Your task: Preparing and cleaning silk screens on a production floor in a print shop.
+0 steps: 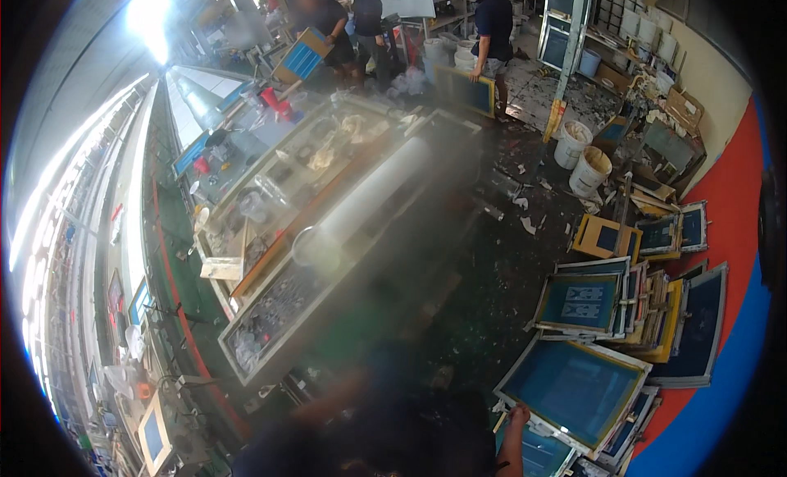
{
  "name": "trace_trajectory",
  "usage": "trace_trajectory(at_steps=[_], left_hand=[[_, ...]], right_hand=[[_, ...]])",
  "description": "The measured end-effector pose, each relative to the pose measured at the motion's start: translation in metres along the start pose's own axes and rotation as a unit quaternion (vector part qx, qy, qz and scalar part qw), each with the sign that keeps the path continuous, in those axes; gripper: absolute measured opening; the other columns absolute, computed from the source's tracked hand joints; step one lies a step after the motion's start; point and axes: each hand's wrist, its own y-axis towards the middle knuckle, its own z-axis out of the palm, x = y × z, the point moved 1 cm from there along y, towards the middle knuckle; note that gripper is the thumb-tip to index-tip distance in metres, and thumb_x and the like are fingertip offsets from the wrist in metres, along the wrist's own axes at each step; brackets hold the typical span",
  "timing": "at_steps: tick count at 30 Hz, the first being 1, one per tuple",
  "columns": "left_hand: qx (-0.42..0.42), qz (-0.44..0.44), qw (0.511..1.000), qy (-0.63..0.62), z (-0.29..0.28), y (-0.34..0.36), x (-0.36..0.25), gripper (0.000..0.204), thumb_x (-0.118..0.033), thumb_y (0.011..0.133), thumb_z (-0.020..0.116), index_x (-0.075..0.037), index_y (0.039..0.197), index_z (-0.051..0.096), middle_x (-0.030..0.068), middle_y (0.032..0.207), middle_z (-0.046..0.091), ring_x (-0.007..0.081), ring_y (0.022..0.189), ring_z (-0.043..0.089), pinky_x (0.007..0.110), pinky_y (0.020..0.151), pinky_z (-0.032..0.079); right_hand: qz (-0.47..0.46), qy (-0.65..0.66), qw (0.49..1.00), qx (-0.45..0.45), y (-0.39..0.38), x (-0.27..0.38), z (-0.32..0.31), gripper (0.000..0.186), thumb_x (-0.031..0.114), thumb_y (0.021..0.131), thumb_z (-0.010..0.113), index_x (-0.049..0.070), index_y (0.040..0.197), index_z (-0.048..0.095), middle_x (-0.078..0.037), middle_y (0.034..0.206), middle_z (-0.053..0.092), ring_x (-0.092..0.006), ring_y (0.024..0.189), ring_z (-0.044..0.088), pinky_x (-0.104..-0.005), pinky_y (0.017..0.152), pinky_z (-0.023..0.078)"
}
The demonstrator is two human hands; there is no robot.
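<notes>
Low on the right, my right hand (515, 416) is closed at the near edge of a large screen printing frame (574, 387) with blue-green mesh. That frame leans tilted against others, and another blue-meshed frame (537, 454) lies partly under it, below my hand. A blurred left forearm (332, 401) reaches out on the left of my dark clothing; the fingers of my left hand cannot be made out. Nearest to it is the end of a long, low table (270, 346) bearing a pale roll (381, 186), hazy in this view.
More printing frames (582, 303) stand stacked along the red and blue wall (730, 214). White buckets (589, 172) and scraps litter the dark floor. A person (492, 34) at the back holds a frame (466, 91); another holds a blue-and-tan panel (303, 57). Long benches run along the left.
</notes>
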Motion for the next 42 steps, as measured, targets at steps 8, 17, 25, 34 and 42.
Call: trace_trajectory(at_steps=[8, 17, 25, 34, 42], left_hand=[[0.122, 0.083, 0.967, -0.205, 0.094, 0.202, -0.141, 0.041, -0.029, 0.084, 0.065, -0.007, 0.119, 0.065, 0.0158, 0.119, 0.067, 0.0343, 0.105, 0.065, 0.046, 0.088, 0.052], [0.020, -0.298, 0.951, -0.084, -0.047, 0.392, -0.248, 0.057, -0.047, 0.080, 0.063, -0.010, 0.124, 0.066, 0.0157, 0.120, 0.068, 0.0334, 0.117, 0.062, 0.044, 0.095, 0.050], [-0.011, -0.018, 0.982, -0.186, -0.166, 0.574, -0.502, 0.033, -0.025, 0.086, 0.056, -0.014, 0.114, 0.067, 0.0131, 0.106, 0.071, 0.0352, 0.104, 0.064, 0.045, 0.087, 0.051], [0.018, 0.076, 0.974, -0.212, -0.247, 0.743, -0.596, 0.032, -0.021, 0.085, 0.054, -0.012, 0.113, 0.067, 0.0148, 0.105, 0.069, 0.0354, 0.100, 0.065, 0.045, 0.084, 0.052], [-0.019, -0.006, 0.979, -0.203, -0.251, 0.852, -0.595, 0.032, -0.027, 0.088, 0.054, -0.009, 0.112, 0.067, 0.0186, 0.106, 0.068, 0.0400, 0.101, 0.063, 0.049, 0.086, 0.051]], right_hand=[[0.117, -0.024, 0.992, -0.037, 0.185, 0.115, 0.101, 0.023, -0.008, 0.067, 0.052, 0.005, 0.084, 0.059, -0.004, 0.061, 0.052, -0.0148, 0.044, 0.046, -0.0272, 0.039, 0.032], [0.059, -0.189, 0.980, 0.017, 0.408, 0.137, 0.094, 0.006, 0.002, 0.072, 0.058, 0.005, 0.074, 0.062, -0.007, 0.063, 0.055, -0.0199, 0.048, 0.053, -0.0334, 0.042, 0.041], [0.002, -0.264, 0.955, -0.134, 0.624, 0.279, 0.101, 0.003, 0.003, 0.083, 0.064, 0.003, 0.081, 0.066, -0.009, 0.062, 0.057, -0.0193, 0.049, 0.053, -0.0356, 0.042, 0.040], [0.025, -0.234, 0.960, 0.150, 0.789, 0.394, 0.331, 0.021, -0.007, 0.072, 0.051, 0.000, 0.088, 0.062, -0.007, 0.068, 0.058, -0.0159, 0.053, 0.055, -0.0296, 0.050, 0.044], [0.023, -0.280, 0.932, 0.228, 0.872, 0.475, 0.509, 0.019, -0.008, 0.069, 0.051, 0.000, 0.083, 0.061, -0.010, 0.070, 0.062, -0.0181, 0.055, 0.058, -0.0313, 0.044, 0.044]])
